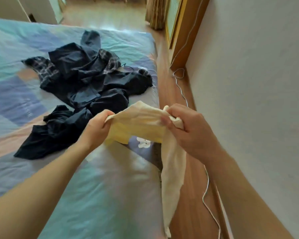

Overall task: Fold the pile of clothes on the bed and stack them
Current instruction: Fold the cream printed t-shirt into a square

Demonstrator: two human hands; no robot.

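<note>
I hold a cream and pale yellow garment point(141, 123) stretched between both hands above the bed's right edge. My left hand point(96, 128) grips its left end. My right hand point(186, 130) grips the right end, bunched in the fingers, and a long cream part hangs down past the mattress side toward the floor. A pile of dark clothes point(86, 78), black, navy and plaid pieces, lies unfolded on the bed point(100, 195) beyond my hands. One black garment point(50, 135) lies spread apart from the pile, nearer to me on the left.
The bed has a blue, teal and peach patchwork cover with a small white bunny print point(143, 142). A narrow wooden floor strip point(193, 195) runs between bed and wall, with a white cable point(207, 192) on it. Curtains point(155, 12) hang at the far end.
</note>
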